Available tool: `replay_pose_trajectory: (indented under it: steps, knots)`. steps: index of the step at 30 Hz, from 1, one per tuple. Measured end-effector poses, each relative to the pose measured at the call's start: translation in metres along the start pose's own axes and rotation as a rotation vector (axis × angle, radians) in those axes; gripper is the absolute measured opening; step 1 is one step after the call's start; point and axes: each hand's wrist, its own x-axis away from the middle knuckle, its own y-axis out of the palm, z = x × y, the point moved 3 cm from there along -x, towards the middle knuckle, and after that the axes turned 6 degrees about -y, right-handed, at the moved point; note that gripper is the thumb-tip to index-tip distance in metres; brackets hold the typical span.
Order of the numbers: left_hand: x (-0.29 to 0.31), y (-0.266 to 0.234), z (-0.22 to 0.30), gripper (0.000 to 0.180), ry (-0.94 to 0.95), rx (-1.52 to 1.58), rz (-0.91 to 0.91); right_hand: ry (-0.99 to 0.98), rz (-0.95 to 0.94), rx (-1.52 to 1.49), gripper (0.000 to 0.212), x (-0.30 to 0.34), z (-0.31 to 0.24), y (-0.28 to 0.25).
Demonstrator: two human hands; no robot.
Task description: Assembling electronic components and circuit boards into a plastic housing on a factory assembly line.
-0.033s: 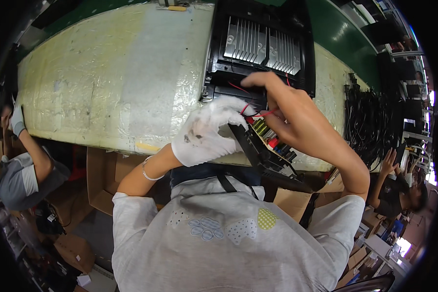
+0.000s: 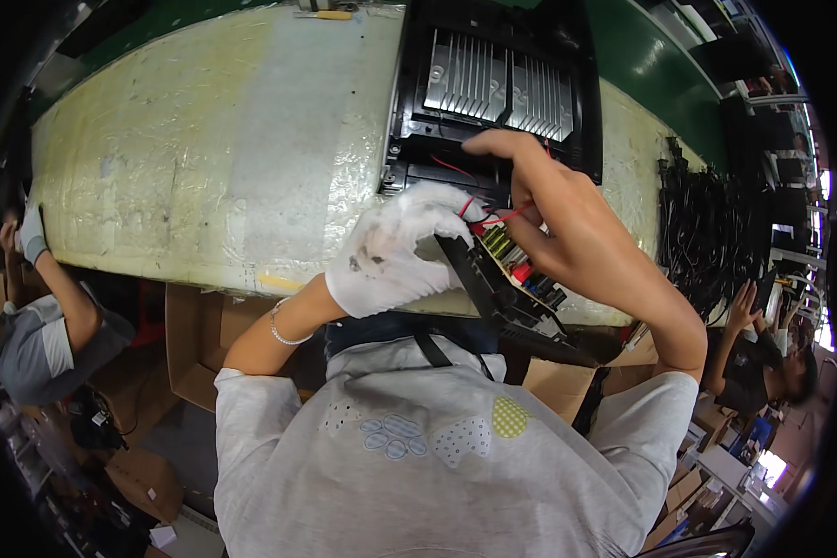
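My left hand (image 2: 395, 246), in a stained white glove, grips the upper end of a black plastic panel (image 2: 502, 302). Fixed to this panel is a circuit board (image 2: 516, 265) with several coloured parts. Red wires (image 2: 504, 217) run from the board's upper end into the fingers of my bare right hand (image 2: 567, 209). That hand is curled round them, its fingertips partly hidden, while the index finger reaches over the black casing (image 2: 405, 112). Silver finned heat sinks (image 2: 470, 79) sit inside the casing, which lies on the table beyond my hands.
Yellowish film covers the table (image 2: 195, 158). A bundle of black cables (image 2: 702, 223) lies at its right end, and a yellow-handled tool (image 2: 333, 15) at the far edge. An open cardboard box (image 2: 191, 344) stands below left. Other people work at far left and far right.
The black casing has shifted very slightly left in view. Both hands and the panel hold nearly the same place.
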Motion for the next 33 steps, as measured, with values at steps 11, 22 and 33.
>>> replay_pose_trajectory:
  steps: [11,22,33]
  knots:
    - [-0.015,0.005,-0.021,0.033,-0.038,0.105,-0.031,-0.392,-0.015,0.152,0.025,0.008,0.008,-0.003]
    - [-0.018,0.003,-0.013,0.037,-0.047,-0.031,0.0,-0.482,0.065,0.28,0.029,-0.014,-0.005,-0.012]
    - [-0.011,0.004,-0.027,0.035,0.009,0.135,-0.039,-0.337,-0.326,0.293,0.02,-0.013,-0.002,-0.015]
